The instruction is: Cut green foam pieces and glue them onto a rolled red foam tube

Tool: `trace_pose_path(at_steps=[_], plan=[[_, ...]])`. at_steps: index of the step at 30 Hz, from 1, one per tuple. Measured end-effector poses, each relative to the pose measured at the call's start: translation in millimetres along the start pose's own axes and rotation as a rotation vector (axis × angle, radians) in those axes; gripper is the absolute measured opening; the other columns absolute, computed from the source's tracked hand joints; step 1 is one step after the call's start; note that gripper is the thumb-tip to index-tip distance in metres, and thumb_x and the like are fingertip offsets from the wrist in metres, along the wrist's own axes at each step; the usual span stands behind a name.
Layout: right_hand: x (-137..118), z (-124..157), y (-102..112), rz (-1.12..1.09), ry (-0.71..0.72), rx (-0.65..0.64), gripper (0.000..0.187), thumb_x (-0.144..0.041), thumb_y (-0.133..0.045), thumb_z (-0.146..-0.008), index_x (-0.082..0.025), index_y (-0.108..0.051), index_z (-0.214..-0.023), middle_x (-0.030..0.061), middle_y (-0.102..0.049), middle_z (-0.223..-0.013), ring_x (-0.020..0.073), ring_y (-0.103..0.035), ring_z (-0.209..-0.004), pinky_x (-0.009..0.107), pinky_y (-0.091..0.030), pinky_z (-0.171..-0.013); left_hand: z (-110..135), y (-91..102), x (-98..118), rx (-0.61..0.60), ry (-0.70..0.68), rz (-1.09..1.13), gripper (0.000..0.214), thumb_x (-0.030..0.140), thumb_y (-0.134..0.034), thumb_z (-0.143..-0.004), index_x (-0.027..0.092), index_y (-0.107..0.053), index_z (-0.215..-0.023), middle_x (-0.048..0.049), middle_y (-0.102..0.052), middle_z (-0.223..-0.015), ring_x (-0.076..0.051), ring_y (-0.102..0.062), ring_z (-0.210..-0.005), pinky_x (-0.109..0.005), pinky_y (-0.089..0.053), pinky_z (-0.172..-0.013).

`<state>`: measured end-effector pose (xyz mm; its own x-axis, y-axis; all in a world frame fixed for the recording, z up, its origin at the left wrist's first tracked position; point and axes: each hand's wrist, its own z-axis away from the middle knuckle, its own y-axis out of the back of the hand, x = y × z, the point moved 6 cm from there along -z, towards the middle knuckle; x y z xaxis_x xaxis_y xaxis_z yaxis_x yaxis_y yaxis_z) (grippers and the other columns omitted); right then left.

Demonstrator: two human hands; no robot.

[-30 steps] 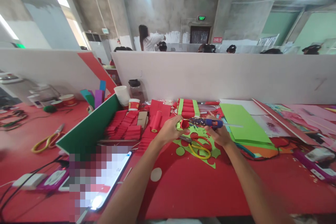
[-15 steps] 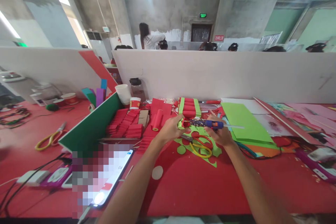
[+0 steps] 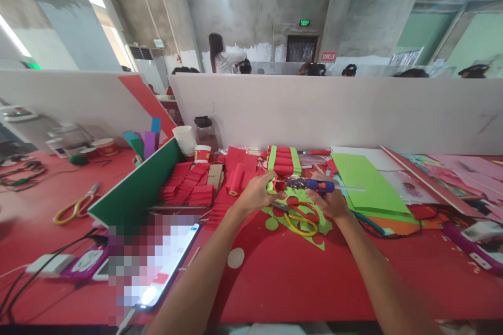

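Note:
My left hand (image 3: 257, 192) is closed around a small red paper tube with a green edge (image 3: 279, 184), its open end facing right. In my right hand (image 3: 332, 203) is a blue glue gun (image 3: 320, 185), a clear glue stick (image 3: 351, 189) jutting from its back. The gun's nozzle end points left and meets the tube's opening; whether it touches cannot be made out. Beneath both hands lie scissors with red and yellow handles (image 3: 302, 220) on cut green paper scraps (image 3: 272, 224). Just behind stands a bundle of red rolls with green bands (image 3: 283, 160).
Folded red paper pieces (image 3: 201, 195) and a loose red roll (image 3: 236, 180) lie to the left, near a green board (image 3: 129, 188). A phone (image 3: 173, 267) rests at front left. Green sheets (image 3: 369, 183) are stacked at right. A white partition (image 3: 334, 112) closes off the back.
Both hands, the tube and the glue gun stay almost in the same place. The digits on the phone screen have changed.

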<state>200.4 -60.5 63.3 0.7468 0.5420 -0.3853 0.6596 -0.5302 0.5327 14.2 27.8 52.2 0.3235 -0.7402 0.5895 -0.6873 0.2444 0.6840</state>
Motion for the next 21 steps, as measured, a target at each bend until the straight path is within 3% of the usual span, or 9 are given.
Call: trace_pose_path(at_steps=[11,21], plan=[[1.2,-0.2,0.4,0.0,-0.039,-0.021,0.036,-0.047,-0.059,-0.089,-0.024,-0.044,-0.066,0.0,-0.05,-0.064,0.0182,-0.047,-0.06,0.03,-0.036,-0.059,0.8,-0.1,0.6,0.006,0.0,0.001,0.034,0.042,-0.072,-0.078,0.022,-0.065,-0.105,-0.0038,-0.071,-0.095,-0.021,-0.064,-0.084,-0.027,-0.048,-0.072],[6.1,-0.7,1.8,0.031,-0.073,0.039,0.039,-0.047,-0.06,-0.088,-0.024,-0.038,-0.065,-0.0014,-0.045,-0.062,0.0181,-0.045,-0.059,0.031,-0.035,-0.059,0.5,0.0,0.3,-0.014,0.036,-0.009,0.033,0.042,-0.073,-0.078,0.02,-0.064,-0.1,-0.003,-0.069,-0.086,-0.018,-0.061,-0.074,-0.026,-0.045,-0.066]])
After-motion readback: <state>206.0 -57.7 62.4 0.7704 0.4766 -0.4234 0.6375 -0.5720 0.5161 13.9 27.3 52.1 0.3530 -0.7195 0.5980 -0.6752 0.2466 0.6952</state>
